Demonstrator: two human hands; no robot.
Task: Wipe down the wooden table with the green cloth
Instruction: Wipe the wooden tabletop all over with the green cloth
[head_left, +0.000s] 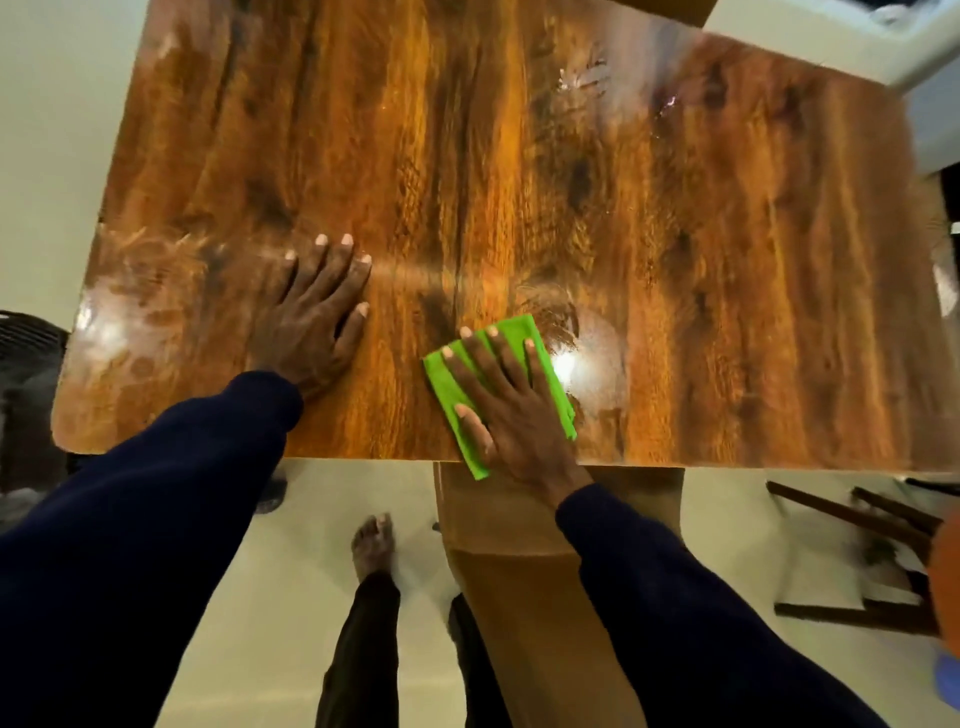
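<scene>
A glossy wooden table (519, 156) fills most of the view, with smeared streaks at its left end and near the lamp glare. The folded green cloth (550, 374) lies flat at the table's near edge, one corner hanging over it. My right hand (511, 410) presses down on the cloth with straight, spread fingers. To the left of it, my left hand (317, 317) rests flat on the bare wood, fingers straight and spread.
A wooden chair frame (857, 551) stands on the pale floor at the lower right. The table's wide wooden pedestal (540, 582) is below the near edge, beside my bare foot (373, 540). A white surface (841, 36) borders the table's far right corner.
</scene>
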